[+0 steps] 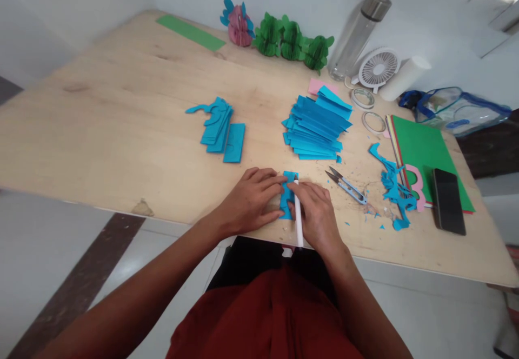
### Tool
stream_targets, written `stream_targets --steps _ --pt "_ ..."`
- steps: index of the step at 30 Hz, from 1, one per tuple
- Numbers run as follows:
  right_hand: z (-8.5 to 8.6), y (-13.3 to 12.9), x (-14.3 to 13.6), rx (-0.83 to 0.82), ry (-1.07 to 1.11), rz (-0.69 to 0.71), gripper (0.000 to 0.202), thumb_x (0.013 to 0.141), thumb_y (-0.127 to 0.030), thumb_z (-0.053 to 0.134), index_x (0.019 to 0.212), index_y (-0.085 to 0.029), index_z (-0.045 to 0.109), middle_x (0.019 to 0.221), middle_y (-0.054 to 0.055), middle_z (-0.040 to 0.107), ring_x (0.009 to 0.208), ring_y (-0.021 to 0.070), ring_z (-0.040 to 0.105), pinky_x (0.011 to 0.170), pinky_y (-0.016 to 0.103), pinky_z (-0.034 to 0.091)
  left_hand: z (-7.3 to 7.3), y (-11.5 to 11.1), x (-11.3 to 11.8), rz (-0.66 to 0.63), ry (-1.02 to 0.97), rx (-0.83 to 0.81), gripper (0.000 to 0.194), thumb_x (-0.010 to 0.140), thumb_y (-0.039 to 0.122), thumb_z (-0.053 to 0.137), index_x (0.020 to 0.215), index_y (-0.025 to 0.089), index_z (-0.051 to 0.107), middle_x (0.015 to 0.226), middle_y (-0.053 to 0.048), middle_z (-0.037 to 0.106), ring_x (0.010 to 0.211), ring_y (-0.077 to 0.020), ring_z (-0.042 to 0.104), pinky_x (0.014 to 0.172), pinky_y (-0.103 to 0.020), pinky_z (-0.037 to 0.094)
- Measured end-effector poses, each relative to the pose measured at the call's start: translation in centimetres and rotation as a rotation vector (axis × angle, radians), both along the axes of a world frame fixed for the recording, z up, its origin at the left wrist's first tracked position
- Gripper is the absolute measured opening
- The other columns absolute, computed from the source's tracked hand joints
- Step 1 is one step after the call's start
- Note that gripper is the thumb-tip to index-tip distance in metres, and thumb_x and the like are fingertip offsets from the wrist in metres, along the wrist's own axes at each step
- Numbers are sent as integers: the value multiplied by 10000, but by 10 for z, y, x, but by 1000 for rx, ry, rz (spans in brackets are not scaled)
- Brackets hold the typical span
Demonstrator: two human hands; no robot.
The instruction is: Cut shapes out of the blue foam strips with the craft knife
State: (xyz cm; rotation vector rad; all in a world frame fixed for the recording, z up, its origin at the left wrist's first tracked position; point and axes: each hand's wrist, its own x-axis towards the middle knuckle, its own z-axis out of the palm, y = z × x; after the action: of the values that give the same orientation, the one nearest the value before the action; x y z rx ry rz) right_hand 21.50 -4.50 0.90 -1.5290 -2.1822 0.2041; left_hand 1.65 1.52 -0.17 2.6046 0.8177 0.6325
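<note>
Red shirt [259, 316]: we faced the wooden table [121, 105].
Left hand [255, 199]: fingers loosely spread, likely steadying the blue paper [286, 197].
Right hand [320, 215]: fingers curled, we pinched a white pen [299, 224].
Blue paper: lay between our hands.

The pale tan wooden tabletop [121, 105] has darker brown grain marks. Toward its far edge, the folded-paper figure [240, 26] is pink with blue pieces, and the row of scalloped paper shapes [291, 40] is deep green. Near its right edge, the flat rectangular paper stack [425, 153] shows green over red and pale yellow edges, beside a black rectangular phone [449, 199].
</note>
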Motion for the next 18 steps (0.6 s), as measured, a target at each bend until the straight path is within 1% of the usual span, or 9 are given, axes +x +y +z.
stream_targets --steps 4,10,15,18 --pt "2 1 0 -24 -4 4 353 950 -173 530 1292 -213 605 1142 107 711 1148 270 583 930 410 424 -1 1 -1 -14 4 -8 414 852 396 640 1187 157 600 1349 -134 613 1250 -336 496 1039 -525 376" --pt "4 1 1 -49 5 12 364 945 -164 530 1296 -223 605 1143 99 714 1147 268 587 940 409 424 -3 1 -2 -17 3 -16 429 867 428 628 1209 172 594 1362 -127 606 1272 -338 482 1056 -530 361" --pt "7 2 1 -48 13 20 354 947 -149 515 1284 -200 611 1158 113 708 1145 268 588 924 398 430 -3 1 -3 -24 0 -29 453 859 425 640 1233 177 580 1379 -126 592 1274 -337 479 1060 -532 365" --pt "9 2 2 -67 13 21 382 936 -138 518 1300 -216 604 1149 108 710 1145 272 590 921 405 432 -3 1 -3 -24 -8 -18 453 847 418 657 1221 175 583 1376 -124 595 1272 -336 479 1060 -532 366"
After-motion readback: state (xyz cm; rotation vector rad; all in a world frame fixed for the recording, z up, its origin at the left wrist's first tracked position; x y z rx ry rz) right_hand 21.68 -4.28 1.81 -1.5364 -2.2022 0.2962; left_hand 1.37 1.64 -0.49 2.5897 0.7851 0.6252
